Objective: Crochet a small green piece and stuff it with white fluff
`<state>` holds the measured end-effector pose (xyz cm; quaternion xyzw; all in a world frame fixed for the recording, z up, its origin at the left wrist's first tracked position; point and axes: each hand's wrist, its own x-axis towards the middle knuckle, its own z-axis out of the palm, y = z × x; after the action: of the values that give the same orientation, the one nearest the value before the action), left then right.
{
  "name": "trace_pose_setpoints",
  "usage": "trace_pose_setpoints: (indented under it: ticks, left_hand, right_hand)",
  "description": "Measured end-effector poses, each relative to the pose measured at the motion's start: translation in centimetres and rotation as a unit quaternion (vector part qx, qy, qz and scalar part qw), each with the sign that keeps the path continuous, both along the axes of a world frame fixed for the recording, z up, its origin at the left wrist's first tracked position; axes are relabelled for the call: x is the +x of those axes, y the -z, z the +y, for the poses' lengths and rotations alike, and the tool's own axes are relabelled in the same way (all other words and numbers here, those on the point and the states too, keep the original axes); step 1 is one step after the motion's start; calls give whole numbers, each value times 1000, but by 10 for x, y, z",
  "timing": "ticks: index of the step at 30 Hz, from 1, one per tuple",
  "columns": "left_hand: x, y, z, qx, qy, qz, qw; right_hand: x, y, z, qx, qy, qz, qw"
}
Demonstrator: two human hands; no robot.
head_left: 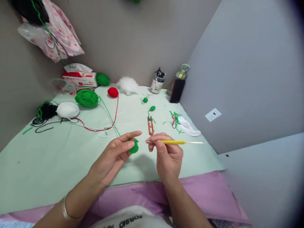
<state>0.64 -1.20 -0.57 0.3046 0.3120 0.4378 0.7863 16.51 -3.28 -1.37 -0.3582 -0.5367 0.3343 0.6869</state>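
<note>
Between the thumb and fingers of my left hand (pixel 114 153) is a small round green crochet piece (pixel 133 148). Green yarn runs over the left fingers and back toward a green yarn ball (pixel 87 98). My right hand (pixel 168 155) grips a yellow-handled crochet hook (pixel 171 142), held nearly level. The hook's thin left end reaches the upper edge of the green piece; whether it passes through a stitch is too small to tell. Orange thread snips (pixel 150 126) lie just beyond the hands, with a little green crocheted piece (pixel 152 108) behind them.
At the back stand a tissue box (pixel 82 79), a pen cup (pixel 156 85), a dark phone (pixel 177 91) and a green bottle (pixel 182 72). Red yarn (pixel 113 92), white yarn (pixel 68 110), black yarn (pixel 49 110) and white stuffing (pixel 127 85) lie about. Yarn scraps (pixel 175 118) are at right.
</note>
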Motion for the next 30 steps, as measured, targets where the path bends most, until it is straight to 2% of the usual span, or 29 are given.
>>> trace_pose_setpoints:
  ticks: [3,6,9,13,18,30]
  left_hand:
    - [0,0,-3,58,-6,48,997]
    - [0,0,-7,106,10,74,992]
    - [-3,1,-6,133,33,74,988]
    - [-5,0,-3,140,39,74,987]
    - [-4,0,-4,140,12,79,987]
    - [-9,-9,-8,182,-17,166,969]
  right_hand:
    - [-2,-1,2,-44,-68,37,996]
    - [-3,0,2,-48,-68,18,996]
    - [0,3,3,-78,-67,60,993]
    - [2,7,4,-96,-80,95,988]
    - [-1,5,3,-89,-87,97,987]
    - [5,-4,6,-78,-152,118,978]
